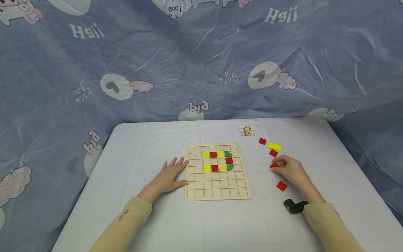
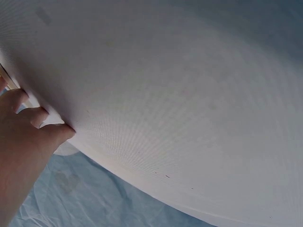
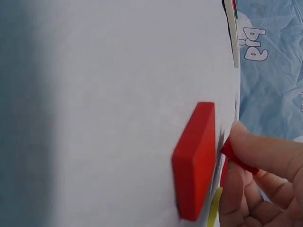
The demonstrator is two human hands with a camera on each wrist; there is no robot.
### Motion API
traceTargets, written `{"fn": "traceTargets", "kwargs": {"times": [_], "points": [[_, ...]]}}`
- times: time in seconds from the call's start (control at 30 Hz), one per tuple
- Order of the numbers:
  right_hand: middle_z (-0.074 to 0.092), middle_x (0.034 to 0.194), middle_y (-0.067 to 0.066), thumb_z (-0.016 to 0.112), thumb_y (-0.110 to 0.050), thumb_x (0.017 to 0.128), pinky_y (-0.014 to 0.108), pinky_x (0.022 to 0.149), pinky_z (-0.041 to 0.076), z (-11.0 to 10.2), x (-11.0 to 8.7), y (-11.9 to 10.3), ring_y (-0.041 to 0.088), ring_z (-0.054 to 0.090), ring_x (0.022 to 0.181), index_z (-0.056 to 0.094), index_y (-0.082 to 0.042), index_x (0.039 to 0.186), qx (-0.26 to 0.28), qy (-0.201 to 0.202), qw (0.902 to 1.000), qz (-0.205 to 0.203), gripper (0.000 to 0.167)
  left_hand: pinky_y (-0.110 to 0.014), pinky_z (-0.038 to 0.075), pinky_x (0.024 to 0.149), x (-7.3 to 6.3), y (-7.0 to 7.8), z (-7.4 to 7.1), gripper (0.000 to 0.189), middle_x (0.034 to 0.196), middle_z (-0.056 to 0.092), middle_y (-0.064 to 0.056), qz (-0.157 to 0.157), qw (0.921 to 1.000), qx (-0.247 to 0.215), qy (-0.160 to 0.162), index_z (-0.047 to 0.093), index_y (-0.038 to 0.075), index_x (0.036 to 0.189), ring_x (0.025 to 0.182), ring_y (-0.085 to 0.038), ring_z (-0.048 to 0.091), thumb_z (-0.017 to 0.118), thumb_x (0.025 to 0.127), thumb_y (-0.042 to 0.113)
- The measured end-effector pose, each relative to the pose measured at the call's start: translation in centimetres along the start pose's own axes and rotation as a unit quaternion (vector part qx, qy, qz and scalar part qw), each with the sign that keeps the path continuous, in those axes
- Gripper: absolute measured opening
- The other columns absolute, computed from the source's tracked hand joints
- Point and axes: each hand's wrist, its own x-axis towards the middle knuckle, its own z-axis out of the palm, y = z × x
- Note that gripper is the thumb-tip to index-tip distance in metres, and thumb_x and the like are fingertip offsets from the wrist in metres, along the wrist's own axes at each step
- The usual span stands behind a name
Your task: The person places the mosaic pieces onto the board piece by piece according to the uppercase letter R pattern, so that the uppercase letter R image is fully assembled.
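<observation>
Head: right of centre, the right hand pinches a red tile; the spread left hand touches the board. Left wrist: that hand, lower left. Right wrist: tile, lower right — a loose pinch could drop it.

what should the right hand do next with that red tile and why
Probably carry the red tile left to the wooden board and lower it into a bare square: the right hand pinches it, the left hand touches the board, and many squares are bare.
</observation>
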Motion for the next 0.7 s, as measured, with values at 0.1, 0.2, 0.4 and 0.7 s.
{"fn": "traceTargets", "kwargs": {"times": [0.1, 0.2, 0.4, 0.7], "points": [[0.065, 0.1, 0.015, 0.078, -0.021, 0.085, 0.022, 0.068, 0.05, 0.3, 0.0, -0.8, 0.023, 0.058, 0.087, 0.062, 0.001, 0.12, 0.014, 0.007, 0.9998, -0.008, 0.045, -0.064, 0.007, 0.12, 0.0, 0.0, 0.0, 0.086, 0.165, 0.02, -0.007, 0.003, 1.0, -0.001, 0.0, 0.027, 0.021, 0.157, 0.153, -0.034, 0.009, 0.064, 0.088, 0.057], [0.068, 0.1, 0.014, 0.079, -0.021, 0.084, 0.021, 0.069, 0.051, 0.6, 0.2, -1.9, 0.022, 0.061, 0.086, 0.064, 0.0, 0.117, 0.027, 0.007, 0.9991, -0.031, 0.041, -0.064, 0.007, 0.12, -0.1, 0.1, -0.1, 0.086, 0.165, 0.02, -0.007, 0.004, 1.0, -0.001, 0.0, 0.027, 0.021, 0.157, 0.153, -0.034, 0.01, 0.064, 0.089, 0.057], [0.069, 0.096, 0.01, 0.08, -0.02, 0.083, 0.021, 0.067, 0.051, 1.4, 0.7, -4.9, 0.02, 0.062, 0.084, 0.068, -0.004, 0.107, 0.052, -0.003, 0.9962, -0.07, 0.031, -0.063, 0.007, 0.121, -0.1, 0.2, -0.1, 0.087, 0.165, 0.019, -0.006, -0.003, 1.0, 0.001, -0.004, 0.026, 0.021, 0.157, 0.154, -0.033, 0.009, 0.064, 0.088, 0.057], [0.071, 0.096, 0.009, 0.079, -0.02, 0.085, 0.024, 0.07, 0.052, 4.4, 1.9, -10.2, 0.018, 0.064, 0.082, 0.07, -0.007, 0.104, 0.085, -0.03, 0.9899, -0.11, 0.025, -0.064, 0.007, 0.12, 0.0, 0.0, 0.1, 0.087, 0.165, 0.019, -0.006, -0.002, 1.0, 0.001, 0.0, 0.027, 0.021, 0.157, 0.154, -0.033, 0.009, 0.064, 0.088, 0.058]]}}
